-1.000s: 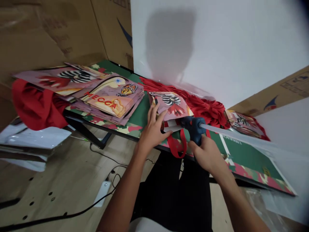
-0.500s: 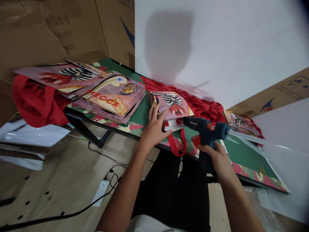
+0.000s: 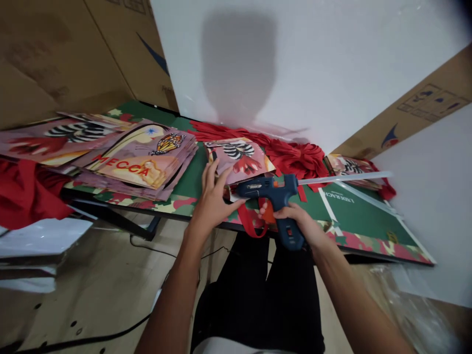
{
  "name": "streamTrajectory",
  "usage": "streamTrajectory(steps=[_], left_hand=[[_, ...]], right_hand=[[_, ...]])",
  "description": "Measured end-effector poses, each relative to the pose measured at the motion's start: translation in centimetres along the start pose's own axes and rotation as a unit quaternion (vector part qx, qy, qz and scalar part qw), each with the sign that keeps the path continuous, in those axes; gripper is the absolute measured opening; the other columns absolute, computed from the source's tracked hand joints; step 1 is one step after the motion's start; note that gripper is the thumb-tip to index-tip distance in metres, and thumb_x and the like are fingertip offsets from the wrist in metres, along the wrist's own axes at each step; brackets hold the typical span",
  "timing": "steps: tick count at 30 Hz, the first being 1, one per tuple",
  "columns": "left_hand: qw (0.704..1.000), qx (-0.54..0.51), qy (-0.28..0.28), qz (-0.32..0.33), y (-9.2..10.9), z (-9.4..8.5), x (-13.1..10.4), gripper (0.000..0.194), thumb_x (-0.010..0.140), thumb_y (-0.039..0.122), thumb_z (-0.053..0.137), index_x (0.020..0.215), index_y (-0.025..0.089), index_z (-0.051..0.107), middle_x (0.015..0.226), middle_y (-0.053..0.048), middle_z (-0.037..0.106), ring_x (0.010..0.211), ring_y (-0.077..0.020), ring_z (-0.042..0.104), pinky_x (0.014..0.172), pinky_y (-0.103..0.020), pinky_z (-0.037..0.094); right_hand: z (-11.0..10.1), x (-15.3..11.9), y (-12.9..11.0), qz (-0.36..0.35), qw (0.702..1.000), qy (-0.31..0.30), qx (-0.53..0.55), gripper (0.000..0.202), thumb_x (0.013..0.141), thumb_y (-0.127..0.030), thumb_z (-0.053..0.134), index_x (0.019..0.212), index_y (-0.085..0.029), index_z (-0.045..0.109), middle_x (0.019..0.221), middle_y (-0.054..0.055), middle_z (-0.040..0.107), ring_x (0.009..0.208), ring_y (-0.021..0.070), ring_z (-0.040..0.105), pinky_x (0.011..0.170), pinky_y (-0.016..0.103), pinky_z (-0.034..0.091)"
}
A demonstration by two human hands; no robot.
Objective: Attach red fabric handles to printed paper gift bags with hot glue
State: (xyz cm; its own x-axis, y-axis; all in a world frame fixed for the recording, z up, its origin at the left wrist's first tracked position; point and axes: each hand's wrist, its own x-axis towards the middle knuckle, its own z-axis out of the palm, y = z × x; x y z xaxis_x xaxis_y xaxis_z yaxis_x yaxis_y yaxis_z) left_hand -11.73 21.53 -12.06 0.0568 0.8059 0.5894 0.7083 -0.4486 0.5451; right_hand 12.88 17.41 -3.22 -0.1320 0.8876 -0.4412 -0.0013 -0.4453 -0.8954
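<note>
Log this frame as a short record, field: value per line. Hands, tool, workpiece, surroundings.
left hand: fingers spread, at striped-print piece
right hand: grips glue gun, fingers at orange trigger
glue stick: clear, juts from gun's back
nozzle: by piece's near edge; contact can't be told
red loop: hangs over table edge
left of piece: MECCA stack
behind piece: red straps, white panel

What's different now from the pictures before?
The blue glue gun moved left, so its tip is now by the left hand's thumb. The right hand still grips it, and the left still touches the little bag. The MECCA pile stayed put.
</note>
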Motion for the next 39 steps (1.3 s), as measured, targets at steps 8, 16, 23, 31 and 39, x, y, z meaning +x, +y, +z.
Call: streamTrajectory(steps=[8,16,23,31,39], left_hand=[[1.0,0.017,-0.002,0.008,-0.4,-0.2,0.2,0.094,0.081,0.039,0.096,0.162,0.031,0.049,0.178,-0.018,0.03,0.167,-0.0451,0.028,0.134,-0.066,0.033],[0.999,0.026,0.004,0.021,-0.6,-0.2,0.3,0.094,0.082,0.043,0.094,0.163,0.031,0.048,0.177,-0.018,0.032,0.167,-0.0437,0.03,0.135,-0.063,0.032],[1.0,0.024,0.003,0.019,-0.8,-0.2,0.3,0.095,0.081,0.042,0.095,0.163,0.031,0.048,0.177,-0.018,0.032,0.167,-0.0447,0.029,0.135,-0.063,0.032],[0.999,0.025,0.003,0.026,-0.8,-0.1,0.3,0.093,0.083,0.045,0.093,0.163,0.027,0.049,0.176,-0.02,0.032,0.167,-0.0444,0.029,0.135,-0.063,0.031],[1.0,0.027,-0.009,0.011,-0.6,-0.3,0.2,0.095,0.081,0.042,0.094,0.163,0.028,0.048,0.178,-0.019,0.031,0.167,-0.0447,0.028,0.135,-0.063,0.03]], right_hand=[[-0.8,1.2,0.5,-0.007,0.995,-0.096,0.023,0.033,0.067,-0.031,0.078,0.096,-0.017,0.083,0.094,0.006,0.082,0.082,0.0242,0.073,0.075,0.029,0.056],[-0.7,2.0,0.5,-0.021,0.991,-0.127,0.022,0.029,0.068,-0.03,0.076,0.093,-0.017,0.083,0.094,0.007,0.082,0.086,0.0253,0.075,0.075,0.03,0.057],[-0.8,2.1,0.4,-0.021,0.992,-0.125,-0.004,0.021,0.07,-0.031,0.074,0.086,-0.018,0.08,0.086,0.005,0.079,0.077,0.021,0.071,0.068,0.028,0.053],[-1.1,1.5,0.0,-0.013,0.994,-0.105,-0.03,0.019,0.069,-0.031,0.075,0.083,-0.019,0.076,0.08,0.002,0.073,0.07,0.0179,0.063,0.064,0.027,0.048],[-1.7,1.1,-0.4,-0.013,0.996,-0.071,-0.043,0.011,0.07,-0.03,0.075,0.075,-0.02,0.074,0.075,0.002,0.072,0.065,0.0176,0.062,0.061,0.027,0.049]])
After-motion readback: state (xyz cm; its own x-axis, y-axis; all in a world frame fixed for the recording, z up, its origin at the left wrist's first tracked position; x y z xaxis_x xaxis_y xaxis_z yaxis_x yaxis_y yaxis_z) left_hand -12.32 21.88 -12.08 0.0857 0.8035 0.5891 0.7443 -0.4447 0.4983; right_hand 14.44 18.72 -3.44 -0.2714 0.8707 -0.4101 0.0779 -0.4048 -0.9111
